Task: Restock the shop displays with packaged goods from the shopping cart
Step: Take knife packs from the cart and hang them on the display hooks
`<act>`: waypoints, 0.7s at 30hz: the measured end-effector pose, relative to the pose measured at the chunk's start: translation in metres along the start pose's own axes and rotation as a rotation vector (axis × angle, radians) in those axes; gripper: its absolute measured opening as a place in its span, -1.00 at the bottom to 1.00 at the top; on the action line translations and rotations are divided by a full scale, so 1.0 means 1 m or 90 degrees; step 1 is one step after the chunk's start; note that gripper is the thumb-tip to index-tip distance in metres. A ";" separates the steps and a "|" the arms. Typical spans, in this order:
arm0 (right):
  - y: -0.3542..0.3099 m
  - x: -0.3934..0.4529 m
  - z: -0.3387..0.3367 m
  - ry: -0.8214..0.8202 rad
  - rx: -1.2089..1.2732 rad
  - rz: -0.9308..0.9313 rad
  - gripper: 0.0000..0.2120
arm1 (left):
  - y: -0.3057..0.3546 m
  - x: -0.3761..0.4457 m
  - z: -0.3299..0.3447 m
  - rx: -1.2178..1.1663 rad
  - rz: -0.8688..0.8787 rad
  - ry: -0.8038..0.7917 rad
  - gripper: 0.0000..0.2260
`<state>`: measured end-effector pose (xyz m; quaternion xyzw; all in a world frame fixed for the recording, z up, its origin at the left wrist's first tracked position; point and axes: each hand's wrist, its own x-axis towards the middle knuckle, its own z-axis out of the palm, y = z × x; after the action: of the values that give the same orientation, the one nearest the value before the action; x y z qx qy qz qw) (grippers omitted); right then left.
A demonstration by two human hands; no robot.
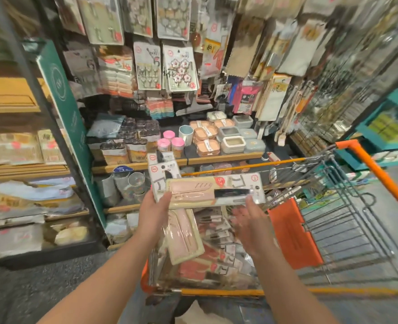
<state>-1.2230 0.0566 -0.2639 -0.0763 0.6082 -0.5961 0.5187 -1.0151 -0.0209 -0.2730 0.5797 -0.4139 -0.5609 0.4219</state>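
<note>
Left hand (156,210) fingers pinch knife packs (207,190), red tag "5"; right hand (251,216) fingers spread beneath.

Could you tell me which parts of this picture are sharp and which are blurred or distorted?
Head view: the pink packs held by the left hand and the shelf boxes are fairly sharp; the right hand is motion-blurred; the edges smear, and the wide lens bends the cart.
</note>
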 end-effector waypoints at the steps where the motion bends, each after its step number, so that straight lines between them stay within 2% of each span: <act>1: 0.002 0.002 0.006 -0.033 0.023 0.010 -0.23 | 0.003 0.001 0.003 -0.005 0.011 -0.001 -0.85; 2: 0.001 0.003 0.014 -0.051 0.043 0.013 -0.14 | 0.006 0.001 0.004 -0.007 0.016 -0.008 -0.84; 3: -0.004 0.004 0.022 -0.054 0.047 0.009 -0.16 | 0.010 0.002 0.005 -0.005 0.019 -0.014 -0.83; 6: -0.023 0.011 0.039 -0.053 0.030 0.014 -0.50 | 0.021 0.007 0.002 -0.006 0.012 -0.016 -0.83; 10: -0.054 0.022 0.054 -0.130 -0.018 -0.023 -0.71 | 0.040 0.015 -0.008 0.000 0.010 -0.041 -0.82; 15: -0.086 0.039 0.073 -0.186 -0.011 -0.051 -0.69 | 0.063 0.043 -0.041 0.029 0.012 -0.019 -0.80; 19: -0.096 0.042 0.111 -0.216 -0.077 -0.100 -0.64 | 0.093 0.074 -0.061 0.053 0.089 -0.017 -0.83; 21: -0.096 0.044 0.142 -0.193 -0.096 -0.151 -0.56 | 0.114 0.093 -0.070 0.091 0.139 -0.030 -0.83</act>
<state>-1.1910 -0.0931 -0.1751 -0.2750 0.5529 -0.5872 0.5233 -0.9429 -0.1421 -0.1914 0.5465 -0.5234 -0.4943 0.4278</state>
